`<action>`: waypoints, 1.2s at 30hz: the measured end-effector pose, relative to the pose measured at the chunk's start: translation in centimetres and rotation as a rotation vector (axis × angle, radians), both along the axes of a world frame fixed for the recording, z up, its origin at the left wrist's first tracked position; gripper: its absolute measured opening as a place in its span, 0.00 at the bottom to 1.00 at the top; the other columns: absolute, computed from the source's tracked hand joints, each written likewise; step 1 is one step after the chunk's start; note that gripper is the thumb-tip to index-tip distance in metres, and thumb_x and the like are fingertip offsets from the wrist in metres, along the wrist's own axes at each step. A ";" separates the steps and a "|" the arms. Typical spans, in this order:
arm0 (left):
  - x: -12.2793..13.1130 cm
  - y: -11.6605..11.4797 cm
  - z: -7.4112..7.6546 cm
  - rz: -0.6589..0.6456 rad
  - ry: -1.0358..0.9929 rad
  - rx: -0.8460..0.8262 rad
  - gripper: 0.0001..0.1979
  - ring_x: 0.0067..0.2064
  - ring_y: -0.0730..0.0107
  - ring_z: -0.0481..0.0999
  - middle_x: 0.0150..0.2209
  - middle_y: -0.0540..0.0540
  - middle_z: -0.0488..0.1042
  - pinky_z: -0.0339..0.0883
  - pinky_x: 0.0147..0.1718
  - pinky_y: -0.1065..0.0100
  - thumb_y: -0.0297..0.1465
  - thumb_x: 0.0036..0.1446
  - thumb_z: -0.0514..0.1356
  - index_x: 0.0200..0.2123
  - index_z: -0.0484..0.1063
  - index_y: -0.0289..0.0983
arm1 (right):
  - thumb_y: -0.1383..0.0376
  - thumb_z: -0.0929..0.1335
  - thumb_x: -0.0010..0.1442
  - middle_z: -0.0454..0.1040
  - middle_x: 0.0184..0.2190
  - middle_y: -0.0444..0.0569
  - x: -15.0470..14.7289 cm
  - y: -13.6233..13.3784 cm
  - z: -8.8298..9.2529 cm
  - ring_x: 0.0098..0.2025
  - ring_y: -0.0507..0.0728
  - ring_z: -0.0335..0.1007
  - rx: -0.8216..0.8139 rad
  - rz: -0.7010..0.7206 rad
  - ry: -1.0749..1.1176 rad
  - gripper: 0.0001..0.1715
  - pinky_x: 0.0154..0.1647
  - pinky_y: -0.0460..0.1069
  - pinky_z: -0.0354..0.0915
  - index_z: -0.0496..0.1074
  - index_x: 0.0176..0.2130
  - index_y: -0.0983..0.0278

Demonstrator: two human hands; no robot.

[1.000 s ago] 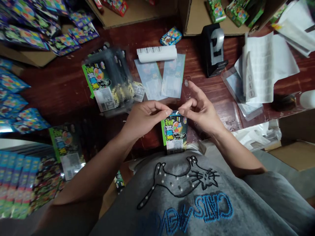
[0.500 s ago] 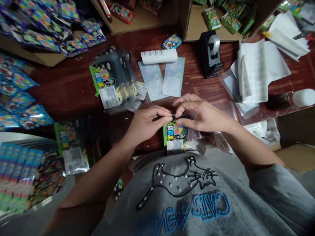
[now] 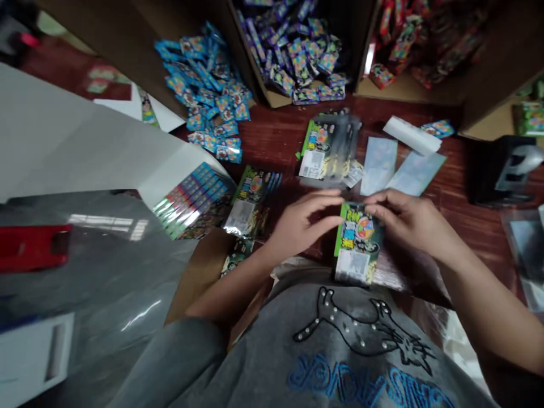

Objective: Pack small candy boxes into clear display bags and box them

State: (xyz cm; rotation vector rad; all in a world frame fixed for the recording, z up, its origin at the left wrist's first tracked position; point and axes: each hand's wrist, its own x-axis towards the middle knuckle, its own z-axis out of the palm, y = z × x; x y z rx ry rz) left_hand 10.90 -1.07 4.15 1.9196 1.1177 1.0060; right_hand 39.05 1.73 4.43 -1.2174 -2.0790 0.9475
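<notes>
In front of my shirt a black and green printed candy bag [image 3: 359,241] stands out, with bright lettering, a round coloured picture and a white label panel. My left hand [image 3: 304,224] is at the bag's upper left edge, thumb and fingers apart with a gap between them. At the top right corner, the thumb and forefinger of my right hand [image 3: 410,218] are closed on the bag's edge. Behind the hands lies a stack of similar bags [image 3: 317,147]. Another pile of the bags [image 3: 246,207] sits at the left table edge.
Cardboard boxes at the back hold purple candy packets [image 3: 297,56] and red packets [image 3: 403,39]. Blue packets [image 3: 212,85] are heaped at the left. A white paper roll [image 3: 412,136], pale blue-backed sheets [image 3: 378,164] and a black tape dispenser [image 3: 501,170] are on the right.
My view has swung left, so the table things appear further right. The left fingers, earlier pinched at the bag's top, are now apart. My right fingers have closed at the bag's top right corner.
</notes>
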 end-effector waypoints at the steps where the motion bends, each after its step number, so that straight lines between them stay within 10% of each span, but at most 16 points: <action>1: -2.2 -0.8 1.2 0.147 0.081 0.126 0.17 0.66 0.59 0.78 0.65 0.40 0.78 0.72 0.67 0.52 0.34 0.69 0.68 0.59 0.77 0.39 | 0.53 0.70 0.72 0.85 0.41 0.48 -1.9 1.8 0.0 0.39 0.58 0.81 0.002 -0.019 0.071 0.14 0.42 0.52 0.73 0.79 0.46 0.60; 5: -9.7 -3.8 4.1 0.587 0.411 0.432 0.21 0.72 0.52 0.69 0.73 0.41 0.68 0.64 0.72 0.46 0.35 0.74 0.61 0.67 0.71 0.41 | 0.61 0.70 0.71 0.85 0.43 0.50 -13.7 8.7 -1.0 0.47 0.58 0.80 0.031 -0.007 0.276 0.09 0.53 0.52 0.72 0.79 0.41 0.64; 11: -12.6 -4.2 -0.1 0.417 0.938 0.182 0.20 0.67 0.37 0.74 0.66 0.37 0.76 0.69 0.64 0.40 0.42 0.71 0.62 0.61 0.76 0.40 | 0.59 0.66 0.77 0.84 0.51 0.51 -26.4 12.0 -2.9 0.55 0.63 0.79 -0.042 0.080 -0.139 0.14 0.60 0.59 0.71 0.81 0.50 0.59; 17: -12.1 -2.7 -1.0 0.455 0.877 0.132 0.17 0.64 0.34 0.76 0.61 0.35 0.79 0.68 0.62 0.36 0.40 0.69 0.63 0.57 0.77 0.41 | 0.49 0.77 0.64 0.51 0.79 0.68 -16.7 10.1 -5.4 0.82 0.78 0.43 0.218 0.018 -0.500 0.52 0.79 0.75 0.49 0.63 0.74 0.71; 23: -4.6 -0.8 0.5 0.299 0.203 -0.221 0.24 0.64 0.50 0.78 0.64 0.37 0.77 0.69 0.66 0.44 0.43 0.69 0.63 0.64 0.71 0.40 | 0.62 0.63 0.78 0.82 0.60 0.55 -7.4 5.1 -5.7 0.62 0.63 0.81 0.321 0.120 -0.475 0.21 0.66 0.59 0.75 0.80 0.59 0.65; 26: -1.4 0.7 -1.4 0.297 -0.295 -0.630 0.34 0.61 0.50 0.81 0.65 0.32 0.75 0.73 0.61 0.45 0.50 0.66 0.65 0.68 0.65 0.39 | 0.67 0.67 0.75 0.83 0.59 0.52 -5.0 1.2 -3.6 0.60 0.59 0.83 0.526 0.084 -0.243 0.18 0.66 0.56 0.76 0.78 0.61 0.63; 29: 0.3 2.2 -3.9 0.296 -0.602 -0.879 0.33 0.52 0.50 0.84 0.55 0.33 0.82 0.77 0.54 0.48 0.51 0.59 0.70 0.58 0.73 0.35 | 0.67 0.69 0.74 0.83 0.59 0.49 -2.8 -2.2 -1.7 0.60 0.59 0.82 0.575 0.347 -0.177 0.18 0.67 0.60 0.75 0.77 0.61 0.60; 32: 2.6 3.1 -4.8 0.218 -0.450 -0.792 0.22 0.48 0.54 0.83 0.46 0.40 0.84 0.76 0.53 0.54 0.40 0.56 0.72 0.49 0.78 0.34 | 0.51 0.68 0.75 0.76 0.67 0.57 -1.0 -3.3 -1.1 0.66 0.68 0.76 0.461 0.350 -0.218 0.29 0.67 0.69 0.74 0.72 0.68 0.60; 36: 6.9 2.6 -3.3 -0.117 0.067 -0.555 0.14 0.45 0.55 0.83 0.43 0.41 0.84 0.75 0.47 0.60 0.33 0.65 0.63 0.51 0.79 0.35 | 0.47 0.68 0.73 0.76 0.60 0.71 1.6 -2.2 -1.5 0.63 0.75 0.76 0.477 -0.146 -0.266 0.40 0.61 0.71 0.77 0.67 0.71 0.70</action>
